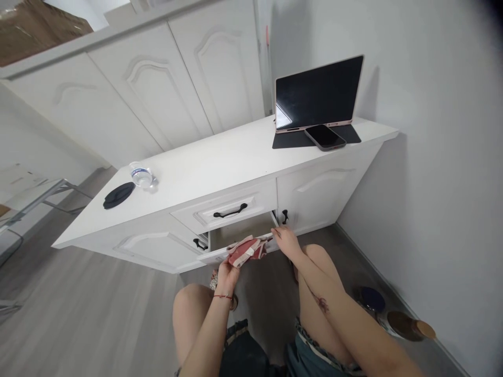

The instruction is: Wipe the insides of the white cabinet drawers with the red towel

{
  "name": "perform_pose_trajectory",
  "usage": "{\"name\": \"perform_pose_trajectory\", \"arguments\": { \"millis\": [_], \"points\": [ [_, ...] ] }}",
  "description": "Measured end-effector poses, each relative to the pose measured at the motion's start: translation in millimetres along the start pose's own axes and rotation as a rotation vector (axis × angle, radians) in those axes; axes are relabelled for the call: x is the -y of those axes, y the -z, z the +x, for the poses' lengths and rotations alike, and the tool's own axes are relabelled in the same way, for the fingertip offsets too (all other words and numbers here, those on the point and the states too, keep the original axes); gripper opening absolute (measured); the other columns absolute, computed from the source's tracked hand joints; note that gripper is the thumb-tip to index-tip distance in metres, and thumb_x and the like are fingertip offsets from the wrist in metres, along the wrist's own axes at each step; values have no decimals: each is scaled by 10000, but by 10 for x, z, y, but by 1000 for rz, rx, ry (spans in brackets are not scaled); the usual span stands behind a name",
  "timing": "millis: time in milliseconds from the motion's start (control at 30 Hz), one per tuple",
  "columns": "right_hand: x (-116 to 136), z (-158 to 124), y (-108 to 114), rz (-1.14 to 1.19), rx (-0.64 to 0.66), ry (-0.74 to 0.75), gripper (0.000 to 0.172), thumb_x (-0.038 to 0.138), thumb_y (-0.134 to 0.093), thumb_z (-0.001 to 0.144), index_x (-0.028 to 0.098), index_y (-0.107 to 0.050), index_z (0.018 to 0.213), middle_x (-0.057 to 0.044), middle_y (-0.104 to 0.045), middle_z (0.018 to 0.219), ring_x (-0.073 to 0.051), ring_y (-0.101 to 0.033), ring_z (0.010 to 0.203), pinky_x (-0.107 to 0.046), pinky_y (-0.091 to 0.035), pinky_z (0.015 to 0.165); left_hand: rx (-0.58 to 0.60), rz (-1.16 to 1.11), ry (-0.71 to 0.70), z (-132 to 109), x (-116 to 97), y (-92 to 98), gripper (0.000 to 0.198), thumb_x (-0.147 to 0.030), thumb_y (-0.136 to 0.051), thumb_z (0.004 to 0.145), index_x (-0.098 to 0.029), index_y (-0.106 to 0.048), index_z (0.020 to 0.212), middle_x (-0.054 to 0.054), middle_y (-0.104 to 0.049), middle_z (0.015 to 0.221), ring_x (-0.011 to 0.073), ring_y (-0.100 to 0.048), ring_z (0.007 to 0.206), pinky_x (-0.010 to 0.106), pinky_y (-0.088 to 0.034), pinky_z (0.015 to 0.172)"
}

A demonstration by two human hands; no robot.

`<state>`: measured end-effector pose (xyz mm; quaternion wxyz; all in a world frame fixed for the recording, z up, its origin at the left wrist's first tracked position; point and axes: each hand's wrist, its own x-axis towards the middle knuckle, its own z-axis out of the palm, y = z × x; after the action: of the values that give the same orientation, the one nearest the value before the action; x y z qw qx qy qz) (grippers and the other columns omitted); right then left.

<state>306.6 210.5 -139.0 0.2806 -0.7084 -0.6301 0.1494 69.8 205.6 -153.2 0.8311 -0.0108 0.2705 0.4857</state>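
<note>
A red and cream cloth (247,251) is bunched in the fingers of my left hand (227,276). It lies against the front of an open drawer (239,229), the lower of two in the middle of the white cabinet. At the drawer's right corner, my right hand (286,242) has its fingers closed over the top edge of the drawer front. The cloth covers part of that front. Above it, the upper drawer (231,209) with a black handle is closed.
On the white cabinet top (212,162) are a tablet (318,94), a phone (325,137), a clear plastic bottle (141,176) and a dark round object (118,195). A wall (436,173) borders the right side. Containers (406,324) stand on the floor there.
</note>
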Motion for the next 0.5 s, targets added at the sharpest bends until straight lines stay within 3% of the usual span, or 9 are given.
{"name": "perform_pose_trajectory", "arguments": {
  "millis": [267, 500],
  "points": [
    [-14, -36, -91, 23, -46, 65, 240, 222, -457, 893, 164, -690, 889, -77, -690, 915, -228, -574, 933, -333, -359, 903, 61, 20, -72, -332, -543, 173, 592, -120, -241, 917, -16, -86, 1478, 253, -394, 1417, 286, -394, 1304, 456, -387, 1039],
    [-33, -71, -185, -4, -99, 133, 234, 217, -440, 886, 169, -667, 917, -90, -671, 951, -246, -559, 965, -370, -366, 879, 151, 37, -65, -611, -1029, 383, 579, -135, -208, 926, -43, -82, 1484, 242, -392, 1424, 277, -408, 1293, 441, -405, 1019]
  ]
}}
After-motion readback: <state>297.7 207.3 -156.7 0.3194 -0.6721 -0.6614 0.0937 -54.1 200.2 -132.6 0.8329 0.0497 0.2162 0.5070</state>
